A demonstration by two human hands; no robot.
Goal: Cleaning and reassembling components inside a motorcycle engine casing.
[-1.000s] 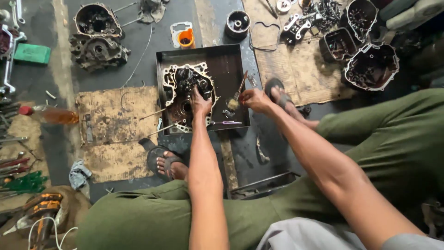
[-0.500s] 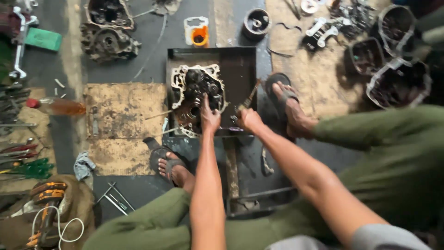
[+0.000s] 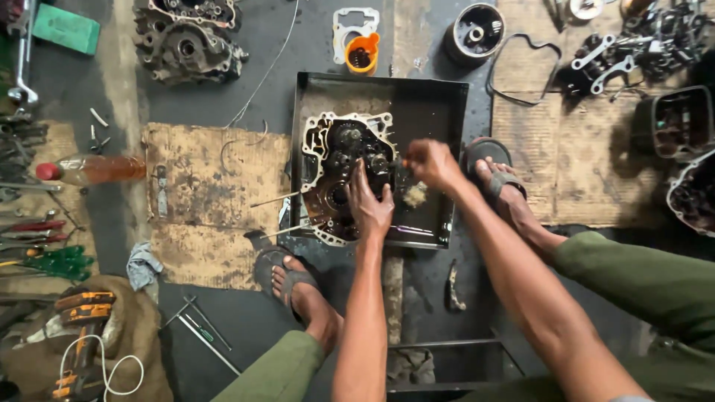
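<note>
Over tray (image 3: 432, 97); left hand (image 3: 370, 201) flat on crankcase (image 3: 339, 160)

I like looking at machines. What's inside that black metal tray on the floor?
In the tray lies an open engine case showing oily gears. The left hand rests on it and covers part. The right hand is beside it. A pale lump lies nearby.
</note>
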